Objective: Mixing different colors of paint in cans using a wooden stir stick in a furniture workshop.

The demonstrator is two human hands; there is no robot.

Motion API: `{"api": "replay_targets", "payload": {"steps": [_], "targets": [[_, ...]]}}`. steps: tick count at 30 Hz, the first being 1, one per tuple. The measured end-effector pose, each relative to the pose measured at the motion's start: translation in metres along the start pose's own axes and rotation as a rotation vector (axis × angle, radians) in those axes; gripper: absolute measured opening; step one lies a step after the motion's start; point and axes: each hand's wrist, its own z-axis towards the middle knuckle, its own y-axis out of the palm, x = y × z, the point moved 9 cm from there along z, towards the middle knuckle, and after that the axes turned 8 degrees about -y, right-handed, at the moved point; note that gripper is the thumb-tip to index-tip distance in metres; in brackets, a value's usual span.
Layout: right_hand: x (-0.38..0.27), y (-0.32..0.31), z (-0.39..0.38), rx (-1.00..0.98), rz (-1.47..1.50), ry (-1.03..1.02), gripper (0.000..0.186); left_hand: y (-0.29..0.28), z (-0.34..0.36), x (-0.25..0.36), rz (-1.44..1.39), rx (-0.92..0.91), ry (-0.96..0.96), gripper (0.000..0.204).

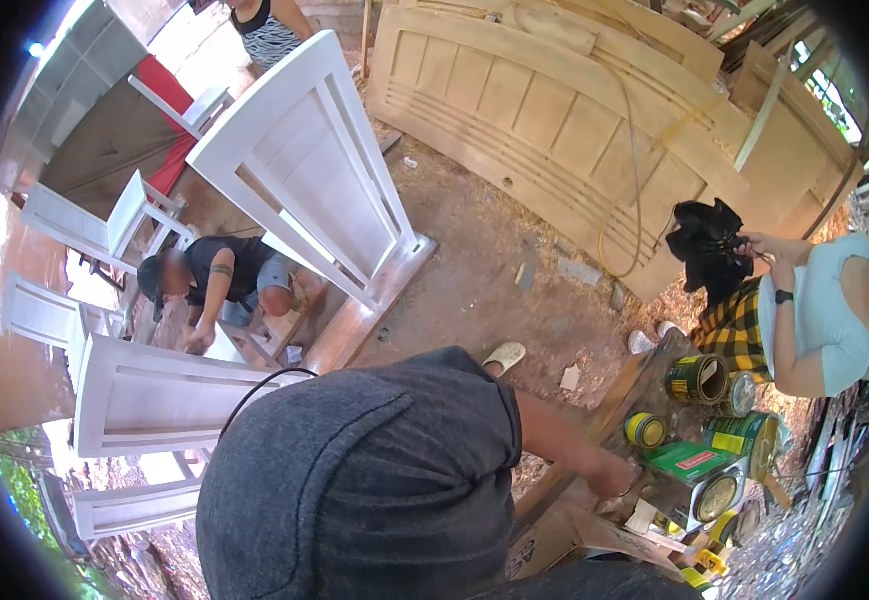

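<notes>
A dark grey short sleeve and shoulder fill the lower middle of the head view. From that sleeve my left arm reaches right across a wooden bench. My left hand (615,482) is at the near side of the paint cans, its fingers bent downward and closed; what is in them is too small to make out. Just right of it lies a square metal can (693,490) with a green label. A small yellow can (646,430) stands a little farther back. Below the hand is an open cardboard box (555,535). My right hand is out of view.
Larger cans (697,380) crowd the bench's right side. White-painted panels (315,150) and chairs (140,215) stand at left, where a person (240,275) crouches. Another person (825,320) at right holds a black bundle (707,245). Tan door panels (545,110) lean at the back.
</notes>
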Motion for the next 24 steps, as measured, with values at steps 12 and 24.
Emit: {"api": "replay_targets", "payload": {"steps": [12,24], "targets": [[0.032,-0.034,-0.022,0.035,-0.006,0.118,0.069,-0.011,-0.001,-0.002,-0.117,0.098,-0.089,0.02],[-0.107,-0.046,-0.03,-0.086,0.204,-0.246,0.069,-0.041,-0.014,-0.061,-0.469,0.113,0.043,0.028]]}}
